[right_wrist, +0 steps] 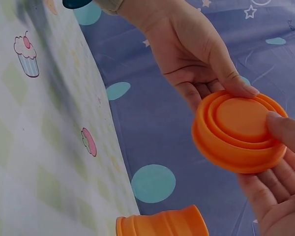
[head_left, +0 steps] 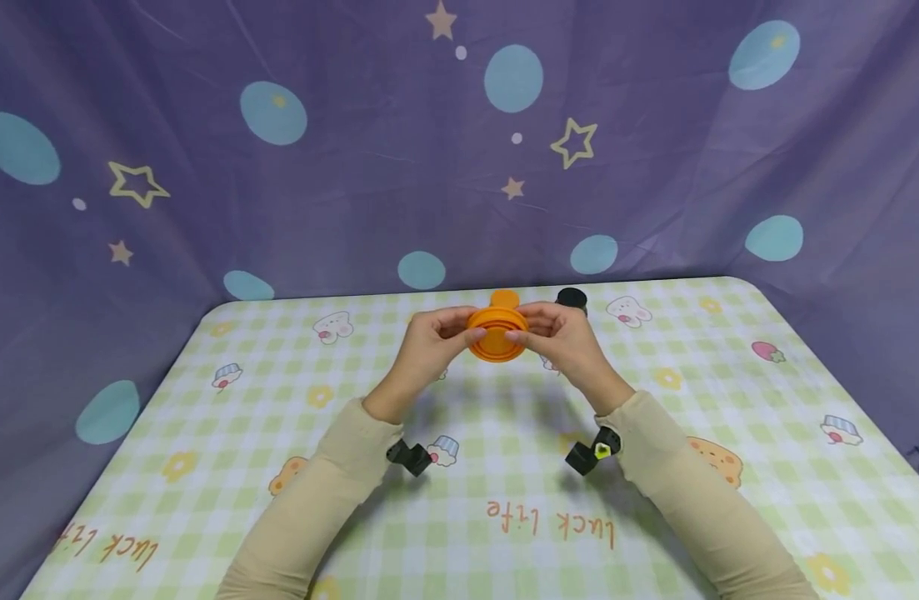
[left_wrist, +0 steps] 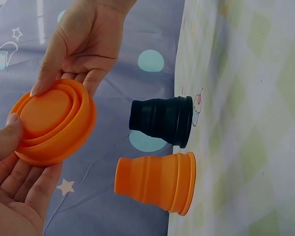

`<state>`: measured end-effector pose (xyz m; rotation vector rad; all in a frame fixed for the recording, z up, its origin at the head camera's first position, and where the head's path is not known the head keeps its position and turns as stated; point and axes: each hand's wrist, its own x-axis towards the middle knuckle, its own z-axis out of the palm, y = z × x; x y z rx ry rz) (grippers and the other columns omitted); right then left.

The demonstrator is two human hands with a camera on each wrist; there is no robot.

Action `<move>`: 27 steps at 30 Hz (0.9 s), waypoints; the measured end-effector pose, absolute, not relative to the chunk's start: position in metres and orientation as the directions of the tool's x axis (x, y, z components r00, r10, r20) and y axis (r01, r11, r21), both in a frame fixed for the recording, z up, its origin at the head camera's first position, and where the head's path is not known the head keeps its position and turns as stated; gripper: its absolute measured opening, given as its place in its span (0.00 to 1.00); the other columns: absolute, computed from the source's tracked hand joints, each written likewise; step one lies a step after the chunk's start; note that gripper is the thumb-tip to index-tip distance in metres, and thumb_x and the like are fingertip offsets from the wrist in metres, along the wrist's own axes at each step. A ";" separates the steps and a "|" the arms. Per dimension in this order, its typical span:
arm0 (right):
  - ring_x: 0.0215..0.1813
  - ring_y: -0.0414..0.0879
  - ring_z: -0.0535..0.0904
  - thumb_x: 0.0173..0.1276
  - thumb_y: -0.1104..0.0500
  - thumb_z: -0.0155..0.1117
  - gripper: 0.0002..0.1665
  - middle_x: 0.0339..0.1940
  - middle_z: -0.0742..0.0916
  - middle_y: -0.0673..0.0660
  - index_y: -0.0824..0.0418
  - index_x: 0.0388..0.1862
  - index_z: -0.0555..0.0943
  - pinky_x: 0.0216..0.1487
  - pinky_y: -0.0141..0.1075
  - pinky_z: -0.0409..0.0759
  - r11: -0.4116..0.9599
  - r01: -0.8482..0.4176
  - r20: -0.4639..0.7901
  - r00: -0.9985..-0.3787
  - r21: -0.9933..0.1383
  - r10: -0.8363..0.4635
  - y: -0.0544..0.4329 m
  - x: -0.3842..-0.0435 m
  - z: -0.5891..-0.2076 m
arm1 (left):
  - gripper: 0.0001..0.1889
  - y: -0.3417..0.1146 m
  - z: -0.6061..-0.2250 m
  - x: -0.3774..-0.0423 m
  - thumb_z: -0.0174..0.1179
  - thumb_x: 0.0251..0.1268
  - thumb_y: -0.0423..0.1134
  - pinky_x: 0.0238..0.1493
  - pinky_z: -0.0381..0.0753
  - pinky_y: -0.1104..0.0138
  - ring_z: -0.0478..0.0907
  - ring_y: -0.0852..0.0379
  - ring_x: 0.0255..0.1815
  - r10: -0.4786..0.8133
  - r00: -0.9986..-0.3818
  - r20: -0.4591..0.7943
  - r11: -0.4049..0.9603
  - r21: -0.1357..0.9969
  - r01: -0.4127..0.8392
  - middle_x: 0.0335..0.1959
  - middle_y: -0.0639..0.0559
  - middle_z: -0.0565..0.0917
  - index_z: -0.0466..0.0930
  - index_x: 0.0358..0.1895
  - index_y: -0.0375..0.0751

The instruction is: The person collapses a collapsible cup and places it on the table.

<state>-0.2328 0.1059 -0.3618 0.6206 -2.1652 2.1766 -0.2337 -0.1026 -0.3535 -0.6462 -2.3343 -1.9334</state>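
Note:
Both hands hold a folded-flat orange collapsible cup up over the table, its ringed round face toward the head camera. My left hand pinches one edge, thumb on the face and fingers behind. From the opposite edge my right hand grips it the same way. Beyond the hands, an extended orange cup stands upside down, wide rim on the tabletop. Next to it is a black cup of the same stepped shape, also inverted; in the head view the right hand partly covers it.
A green-and-white checked cloth with cartoon prints covers the table. Behind its far edge hangs a purple curtain with blue dots and stars. Small black devices sit at both wrists, the left one close above the cloth.

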 end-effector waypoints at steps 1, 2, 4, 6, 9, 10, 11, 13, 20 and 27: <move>0.39 0.45 0.85 0.58 0.67 0.69 0.19 0.39 0.88 0.53 0.74 0.48 0.79 0.43 0.37 0.83 -0.042 -0.279 0.280 -0.919 -0.959 -0.276 0.106 -0.233 -0.362 | 0.15 -0.103 -0.354 -0.234 0.64 0.59 0.34 0.43 0.83 0.64 0.84 0.51 0.40 0.286 -0.912 0.295 0.135 0.930 0.343 0.42 0.39 0.85 0.82 0.49 0.31; 0.39 0.45 0.85 0.58 0.67 0.69 0.19 0.38 0.88 0.53 0.74 0.48 0.79 0.43 0.37 0.83 -0.041 -0.276 0.276 -0.918 -0.960 -0.283 0.106 -0.233 -0.362 | 0.15 -0.103 -0.354 -0.234 0.64 0.59 0.34 0.43 0.83 0.64 0.84 0.51 0.40 0.286 -0.911 0.298 0.135 0.928 0.346 0.42 0.39 0.85 0.82 0.49 0.31; 0.38 0.45 0.85 0.59 0.67 0.69 0.18 0.38 0.88 0.52 0.74 0.47 0.79 0.42 0.37 0.83 -0.042 -0.272 0.272 -0.916 -0.961 -0.294 0.106 -0.234 -0.363 | 0.15 -0.104 -0.354 -0.233 0.64 0.59 0.33 0.43 0.83 0.64 0.84 0.51 0.40 0.286 -0.910 0.300 0.133 0.928 0.348 0.42 0.39 0.85 0.82 0.49 0.31; 0.38 0.46 0.85 0.59 0.66 0.69 0.18 0.37 0.88 0.51 0.74 0.46 0.80 0.42 0.37 0.83 -0.042 -0.276 0.276 -0.913 -0.960 -0.300 0.105 -0.234 -0.364 | 0.15 -0.106 -0.353 -0.233 0.64 0.59 0.34 0.43 0.83 0.64 0.84 0.51 0.40 0.283 -0.913 0.294 0.134 0.931 0.341 0.43 0.39 0.85 0.82 0.49 0.31; 0.39 0.46 0.85 0.58 0.66 0.69 0.18 0.38 0.88 0.53 0.74 0.46 0.80 0.42 0.37 0.83 -0.040 -0.280 0.279 -0.911 -0.959 -0.303 0.104 -0.234 -0.363 | 0.15 -0.107 -0.352 -0.232 0.64 0.59 0.34 0.43 0.83 0.65 0.83 0.52 0.40 0.280 -0.916 0.287 0.134 0.933 0.334 0.43 0.38 0.85 0.82 0.49 0.31; 0.39 0.47 0.85 0.58 0.66 0.69 0.18 0.39 0.88 0.53 0.73 0.46 0.80 0.43 0.37 0.83 -0.039 -0.283 0.281 -0.910 -0.958 -0.305 0.103 -0.234 -0.363 | 0.15 -0.108 -0.352 -0.232 0.64 0.59 0.34 0.43 0.83 0.65 0.83 0.52 0.40 0.280 -0.917 0.286 0.133 0.934 0.332 0.43 0.38 0.85 0.82 0.49 0.31; 0.40 0.47 0.85 0.59 0.65 0.69 0.18 0.39 0.88 0.54 0.73 0.46 0.80 0.43 0.37 0.83 -0.035 -0.284 0.281 -0.909 -0.958 -0.308 0.104 -0.233 -0.362 | 0.15 -0.109 -0.352 -0.232 0.64 0.59 0.34 0.43 0.83 0.65 0.83 0.52 0.40 0.280 -0.916 0.287 0.131 0.934 0.332 0.43 0.38 0.85 0.82 0.49 0.31; 0.40 0.47 0.85 0.59 0.64 0.69 0.18 0.40 0.88 0.55 0.72 0.47 0.80 0.44 0.38 0.83 -0.023 -0.278 0.271 -0.910 -0.960 -0.313 0.104 -0.233 -0.362 | 0.15 -0.109 -0.352 -0.232 0.64 0.58 0.33 0.43 0.83 0.65 0.83 0.53 0.40 0.282 -0.913 0.294 0.124 0.933 0.339 0.43 0.38 0.85 0.82 0.48 0.31; 0.40 0.45 0.84 0.60 0.62 0.68 0.19 0.41 0.87 0.57 0.71 0.48 0.81 0.44 0.37 0.83 0.020 -0.276 0.257 -0.915 -0.961 -0.310 0.102 -0.232 -0.360 | 0.14 -0.111 -0.354 -0.233 0.66 0.56 0.31 0.41 0.83 0.66 0.84 0.55 0.38 0.273 -0.915 0.297 0.107 0.936 0.336 0.42 0.38 0.85 0.83 0.46 0.30; 0.38 0.45 0.85 0.59 0.62 0.70 0.18 0.42 0.87 0.61 0.69 0.47 0.83 0.41 0.36 0.83 0.043 -0.331 0.308 -0.911 -0.943 -0.273 0.100 -0.231 -0.359 | 0.15 -0.113 -0.356 -0.235 0.67 0.56 0.34 0.42 0.83 0.65 0.83 0.54 0.39 0.299 -0.919 0.257 0.097 0.950 0.297 0.43 0.42 0.86 0.83 0.48 0.33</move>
